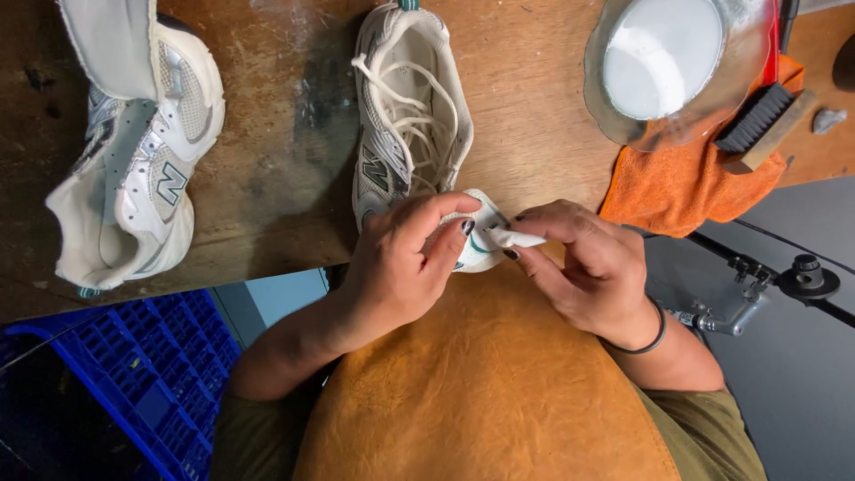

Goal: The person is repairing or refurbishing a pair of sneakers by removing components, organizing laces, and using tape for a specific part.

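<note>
A white and silver sneaker with loosened laces lies on the wooden table, its toe pointing toward me. My left hand grips the toe end of this sneaker, fingers curled over it. My right hand pinches a small white cloth or wipe and presses its tip against the toe of the sneaker. A second matching sneaker lies on its side at the left of the table, its tongue pulled out.
A clear bowl of white liquid stands at the back right on an orange cloth, next to a black-bristled brush. A blue plastic crate sits on the floor at the left. A tan leather apron covers my lap.
</note>
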